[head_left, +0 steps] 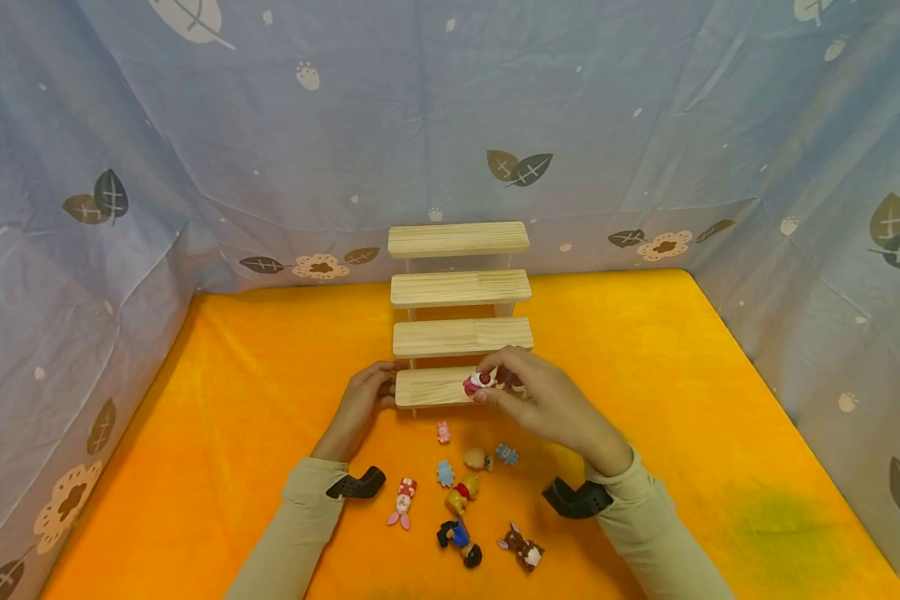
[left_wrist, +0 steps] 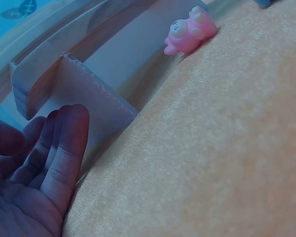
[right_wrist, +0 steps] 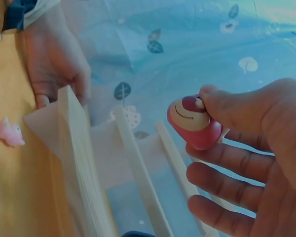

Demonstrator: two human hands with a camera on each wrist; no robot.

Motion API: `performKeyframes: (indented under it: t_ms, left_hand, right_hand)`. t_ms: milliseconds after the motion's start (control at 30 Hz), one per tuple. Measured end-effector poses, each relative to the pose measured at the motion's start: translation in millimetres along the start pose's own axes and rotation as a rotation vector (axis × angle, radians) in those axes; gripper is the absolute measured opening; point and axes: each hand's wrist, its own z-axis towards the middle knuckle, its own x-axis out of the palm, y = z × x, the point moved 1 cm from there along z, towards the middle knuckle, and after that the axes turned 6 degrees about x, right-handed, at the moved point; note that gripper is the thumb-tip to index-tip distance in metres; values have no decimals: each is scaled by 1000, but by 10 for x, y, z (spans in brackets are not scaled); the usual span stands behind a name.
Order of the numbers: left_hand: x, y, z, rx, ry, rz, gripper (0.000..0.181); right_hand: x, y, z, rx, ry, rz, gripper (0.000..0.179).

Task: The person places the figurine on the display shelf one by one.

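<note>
My right hand (head_left: pixel 543 400) pinches a small pink figurine (right_wrist: pixel 195 123) with a cream face between thumb and forefinger. In the head view, this figurine appears over the lowest step (head_left: pixel 431 388) of a wooden display stand. Beside it on that step is a dark reddish figure (head_left: pixel 512 380), partly covered by the right hand. My left hand (head_left: pixel 363 404) is at the step's left end. The left wrist view shows its fingers (left_wrist: pixel 69 143) fairly straight beside the white side panel (left_wrist: pixel 89 101); contact is unclear. A pink bear-like figurine (left_wrist: pixel 190 30) lies near the stand.
Several toys lie on the orange cloth (head_left: pixel 270 358) before the stand: a yellow bear in red (head_left: pixel 461 495), a rabbit-eared figure (head_left: pixel 402 502), a figure in blue (head_left: pixel 459 542) and a brown animal (head_left: pixel 522 547). Higher steps (head_left: pixel 461 287) rise behind, near a patterned curtain (head_left: pixel 345 125).
</note>
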Motion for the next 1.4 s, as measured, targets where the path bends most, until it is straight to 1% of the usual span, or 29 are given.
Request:
performKeyframes:
  t_ms: [167,300,367,533,567,633,867,1067,1400]
  left_hand:
    - [-7,2,2,-7,1,7,40]
    - [-15,9,4,-11,2,20,39]
    - [-16,8,6,-13,0,25,39]
    - [-12,2,1,-17,-8,22,39]
    - [-10,-1,-3,-16,-8,23,39]
    - [-10,-4,-7,-14,-8,23,39]
    - [-6,2,-6,-16,-8,32,39]
    - [1,5,-2,-17,-7,36,39]
    - [-8,-5,-12,-23,-22,38,38]
  right_hand:
    - [-23,-36,19,33,-31,3,27]
    - [-29,-69,36,42,-63,-21,30]
    - [-30,-85,42,16,-86,-43,30]
    - [-21,-124,81,-102,-168,-108,28]
    - [-17,-130,90,-117,-181,-117,27]
    - [-8,-144,99,-123,-196,-120,27]
    - [20,-167,102,-71,-175,-72,26]
    - [32,-169,103,-63,-174,-92,26]
    - [79,-201,118,-58,-175,-136,27]
